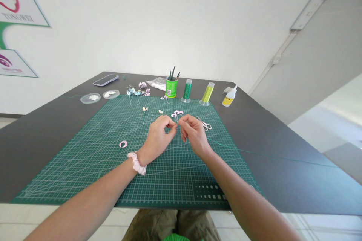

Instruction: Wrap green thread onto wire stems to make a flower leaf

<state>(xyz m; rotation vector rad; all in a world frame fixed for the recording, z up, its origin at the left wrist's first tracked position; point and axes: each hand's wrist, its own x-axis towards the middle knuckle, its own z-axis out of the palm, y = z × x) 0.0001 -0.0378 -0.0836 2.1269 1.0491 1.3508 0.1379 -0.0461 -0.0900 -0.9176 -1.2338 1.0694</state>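
Note:
A small bunch of pink looped flowers (177, 113) stands just beyond my fingertips, its thin wire stems running down to where my hands meet. My left hand (161, 132), with a pink scrunchie (137, 163) at the wrist, pinches these stems between thumb and forefinger. Right beside it, my right hand (194, 132) is closed in a pinch almost touching the left fingertips; what it grips is too small to make out. White-handled scissors (207, 125) lie partly hidden behind the right hand. A thin green thread (271, 155) trails from near that hand across the table.
The green cutting mat (93, 165) holds a loose pink loop (123, 144) and a small wired flower (144, 109). Behind stand a green can (171, 87) of tools, a dark green spool (187, 91), a yellow-green spool (207, 93) and a glue bottle (229, 97). A phone (106, 80) lies far left.

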